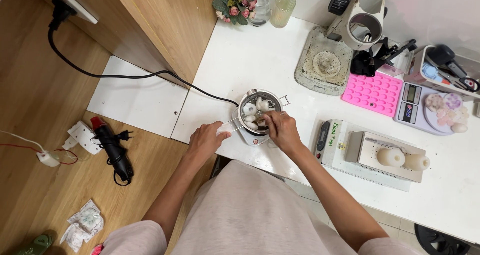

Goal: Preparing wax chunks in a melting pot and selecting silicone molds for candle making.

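While the left hand [206, 139] grips the melting pot's [256, 105] wire handle [234, 124], the right hand [281, 130] pinches among white wax pieces [250, 109]; placing them calls for steadiness.

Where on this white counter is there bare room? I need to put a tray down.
The widest bare patch of the white counter lies between the flower bunch and the small metal pot, left of the grey stand base. Another runs along the near edge below the white box with two candles. The right end by the pink mould is crowded.
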